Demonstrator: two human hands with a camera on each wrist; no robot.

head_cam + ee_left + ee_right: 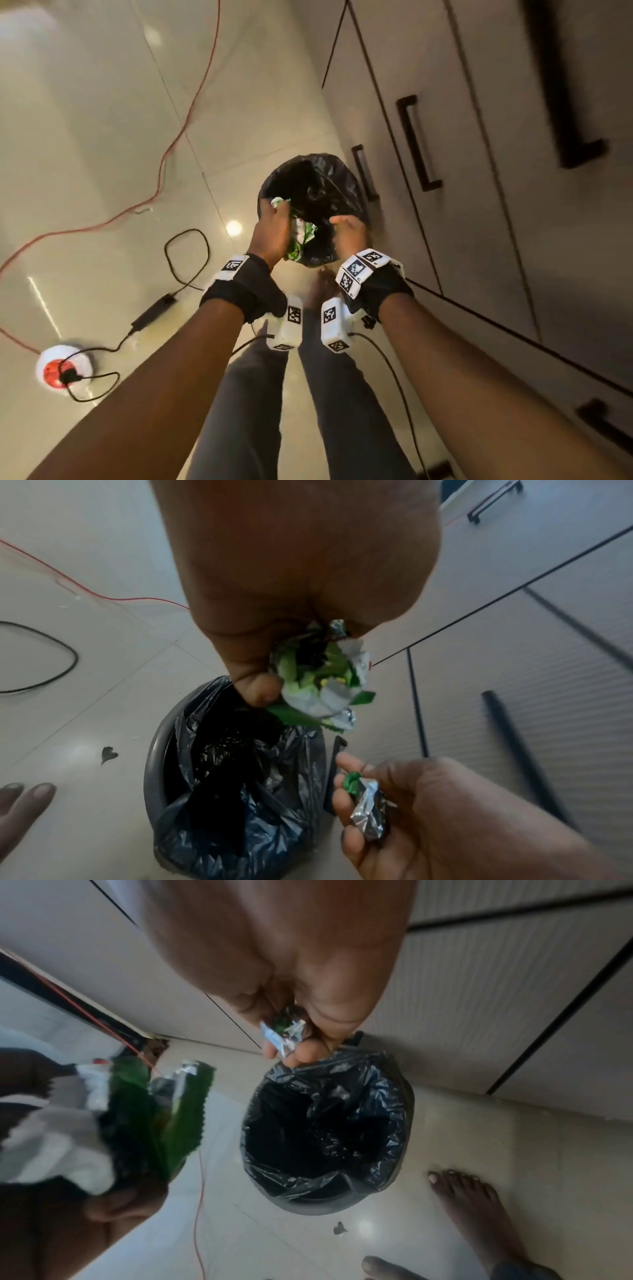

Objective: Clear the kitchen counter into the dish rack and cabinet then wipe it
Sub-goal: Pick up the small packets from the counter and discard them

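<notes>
A round bin lined with a black bag (313,205) (222,777) (325,1129) stands on the floor by the cabinets. My left hand (274,222) (263,691) hovers over its left rim, gripping a crumpled bunch of green and silver wrappers (301,236) (322,685) (137,1118). My right hand (346,229) (294,1047) is above the right rim, fingers curled round a small green and silver wrapper (366,804) (284,1034).
Beige cabinet doors with black handles (414,144) run along the right. On the tiled floor lie a red cable (191,113), a black cable with an adapter (154,311) and a white and red socket reel (63,370). My bare feet (472,1210) stand near the bin.
</notes>
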